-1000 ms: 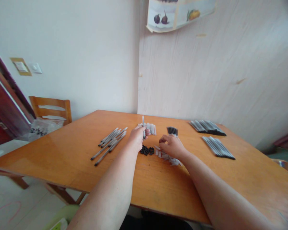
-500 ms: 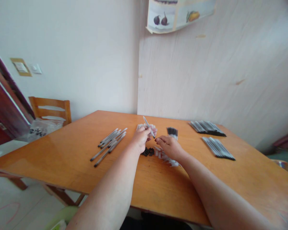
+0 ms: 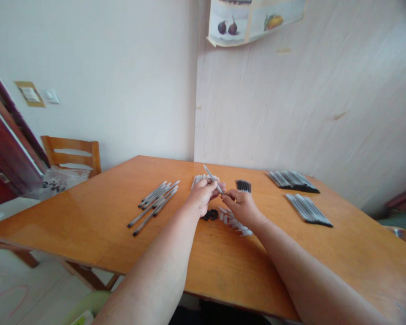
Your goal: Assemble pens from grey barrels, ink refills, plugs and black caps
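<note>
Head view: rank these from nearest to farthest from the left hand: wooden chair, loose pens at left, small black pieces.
1. Small black pieces: on the table, just on the near side of the left hand.
2. Loose pens: on the table, to its left.
3. Wooden chair: far left, past the table's edge.

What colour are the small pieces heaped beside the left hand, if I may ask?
Black: the small pieces show best in the head view.

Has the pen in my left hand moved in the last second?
Yes. The pen has tilted, its lower end swinging right, away from the wall seam.
</note>
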Tool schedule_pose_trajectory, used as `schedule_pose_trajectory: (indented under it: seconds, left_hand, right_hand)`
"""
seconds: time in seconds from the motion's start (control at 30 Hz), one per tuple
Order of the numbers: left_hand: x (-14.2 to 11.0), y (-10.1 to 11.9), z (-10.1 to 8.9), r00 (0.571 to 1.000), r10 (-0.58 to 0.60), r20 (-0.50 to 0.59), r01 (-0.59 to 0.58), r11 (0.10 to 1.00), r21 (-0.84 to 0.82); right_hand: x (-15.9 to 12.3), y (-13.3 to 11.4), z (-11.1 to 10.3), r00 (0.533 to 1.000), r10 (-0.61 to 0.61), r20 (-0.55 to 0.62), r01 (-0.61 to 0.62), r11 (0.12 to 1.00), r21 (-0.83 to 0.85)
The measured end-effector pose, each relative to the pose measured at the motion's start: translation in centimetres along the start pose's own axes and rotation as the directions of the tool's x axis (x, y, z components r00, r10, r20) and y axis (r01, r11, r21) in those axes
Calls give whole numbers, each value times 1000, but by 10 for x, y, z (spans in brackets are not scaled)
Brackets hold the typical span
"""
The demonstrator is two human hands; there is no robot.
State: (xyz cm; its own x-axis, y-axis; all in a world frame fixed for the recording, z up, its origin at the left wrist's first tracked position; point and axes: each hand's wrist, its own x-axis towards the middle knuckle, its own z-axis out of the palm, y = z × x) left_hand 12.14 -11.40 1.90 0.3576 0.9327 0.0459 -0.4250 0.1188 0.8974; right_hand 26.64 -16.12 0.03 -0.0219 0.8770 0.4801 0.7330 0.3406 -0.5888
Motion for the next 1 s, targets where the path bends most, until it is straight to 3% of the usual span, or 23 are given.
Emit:
schedule_pose_trajectory:
  seconds: [0.13,0.3,0.47,0.6,0.77,0.9,1.0]
  left_hand:
    - [1,0,-1,1000,-10,-28,10,1000,-12]
    - [2,-1,-1,999,-10,-39,10,1000,16]
    - [2,-2,-1,998,-11,-54,13,999,30]
    - [1,-1,-1,997,-14,-72,16,1000,25]
    - [1,-1,-1,996,-33,-88,37,999,40]
    - [2,-3,-1,995,-29,-92,32,999,25]
    - [2,-3,-1,994,-34,-105,39,998,44]
  right_hand:
    - [0,-2,1,996,23,-81,-24,1000,-5]
    - [1,2,3,999,50,8,-51,998,23]
    - [1,4,4,995,83,-55,-83,996,13]
    - [0,5,4,997,67,31,-68,998,14]
    - [0,5,5,993,92,-69,-92,996,5]
    - [0,5,6,996,89,-3,-89,996,5]
    - [0,6,6,995,95,-38,-95,995,-8]
